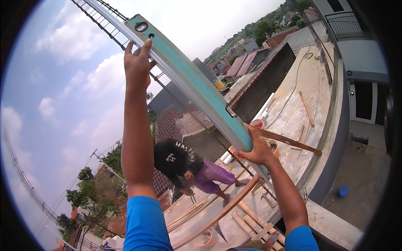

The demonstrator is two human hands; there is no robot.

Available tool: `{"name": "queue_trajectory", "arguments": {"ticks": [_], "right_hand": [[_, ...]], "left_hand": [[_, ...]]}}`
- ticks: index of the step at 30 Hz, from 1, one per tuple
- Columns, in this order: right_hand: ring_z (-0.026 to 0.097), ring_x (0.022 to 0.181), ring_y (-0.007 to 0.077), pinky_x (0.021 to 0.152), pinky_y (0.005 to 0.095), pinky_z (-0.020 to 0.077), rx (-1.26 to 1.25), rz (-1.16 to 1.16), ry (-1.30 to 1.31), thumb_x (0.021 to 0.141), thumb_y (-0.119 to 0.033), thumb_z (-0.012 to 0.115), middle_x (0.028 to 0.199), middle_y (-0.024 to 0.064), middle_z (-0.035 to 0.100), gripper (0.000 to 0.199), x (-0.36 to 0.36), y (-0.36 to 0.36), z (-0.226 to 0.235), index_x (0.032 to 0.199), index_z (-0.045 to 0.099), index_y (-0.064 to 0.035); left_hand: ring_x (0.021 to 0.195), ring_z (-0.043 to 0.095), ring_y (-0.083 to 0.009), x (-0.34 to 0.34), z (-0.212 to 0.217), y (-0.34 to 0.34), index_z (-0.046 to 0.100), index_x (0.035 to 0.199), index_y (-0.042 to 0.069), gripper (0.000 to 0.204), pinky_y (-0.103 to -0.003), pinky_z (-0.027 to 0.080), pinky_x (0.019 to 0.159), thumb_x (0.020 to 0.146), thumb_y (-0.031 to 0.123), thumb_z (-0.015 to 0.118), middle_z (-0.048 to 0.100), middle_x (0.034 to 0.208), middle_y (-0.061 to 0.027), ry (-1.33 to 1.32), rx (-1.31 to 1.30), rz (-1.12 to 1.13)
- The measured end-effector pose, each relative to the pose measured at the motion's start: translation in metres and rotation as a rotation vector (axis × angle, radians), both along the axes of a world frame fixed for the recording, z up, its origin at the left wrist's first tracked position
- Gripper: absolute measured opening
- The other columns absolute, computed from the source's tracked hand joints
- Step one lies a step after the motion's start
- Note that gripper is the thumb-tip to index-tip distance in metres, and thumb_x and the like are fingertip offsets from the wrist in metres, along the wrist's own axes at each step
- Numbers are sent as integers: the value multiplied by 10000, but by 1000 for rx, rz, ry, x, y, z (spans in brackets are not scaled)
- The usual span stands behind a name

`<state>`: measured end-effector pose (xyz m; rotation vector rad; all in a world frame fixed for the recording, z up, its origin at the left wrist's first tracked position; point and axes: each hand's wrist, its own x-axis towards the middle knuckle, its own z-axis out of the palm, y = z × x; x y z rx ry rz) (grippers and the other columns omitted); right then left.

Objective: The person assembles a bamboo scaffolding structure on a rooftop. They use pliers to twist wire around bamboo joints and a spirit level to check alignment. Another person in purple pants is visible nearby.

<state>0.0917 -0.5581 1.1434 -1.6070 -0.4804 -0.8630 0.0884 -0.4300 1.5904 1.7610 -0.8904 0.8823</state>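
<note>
Your left hand (pixel 138 62) is at the upper end of the spirit level (pixel 192 75), your right hand (pixel 256 148) near its lower end. A long bar (pixel 176 79) runs along the level's left side. Between your forearms, beyond the bar, is a co-worker (pixel 176 161), with a tiled roof (pixel 168 122) behind. Right of the level, a slab (pixel 289 94) carries a wooden stick (pixel 307 108). Farther right, a pail (pixel 343 191) sits on a lower floor (pixel 356 169).

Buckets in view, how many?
4 visible: red bucket and orange-yellow bucket beyond the right hand, pinkish bucket at bottom centre, blue bucket on the floor at lower right. Others may be hidden.
</note>
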Motion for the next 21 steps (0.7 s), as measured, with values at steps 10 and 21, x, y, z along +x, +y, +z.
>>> {"name": "queue_trajectory", "arguments": {"ticks": [10,21], "right_hand": [[613,1307,468,1082,521,503,8,63,46,737,-453,939,1468,275,567,1156,0,-6,-3,1635,270,-164],[555,1379,482,1118,530,483,23,75,15,757,-472,930,1537,295,493,1180,-4,-14,-3,1648,222,-162]], "left_hand": [[1056,712,-277,15,9,6,253,1595,-70,793,-424,631,789,992,114,735,649,1305,-244,16,37,24],[1039,719,-245,10,7,0,237,1613,-39,838,-402,626,798,989,154,762,688,1239,-200,39,57,75]]}}
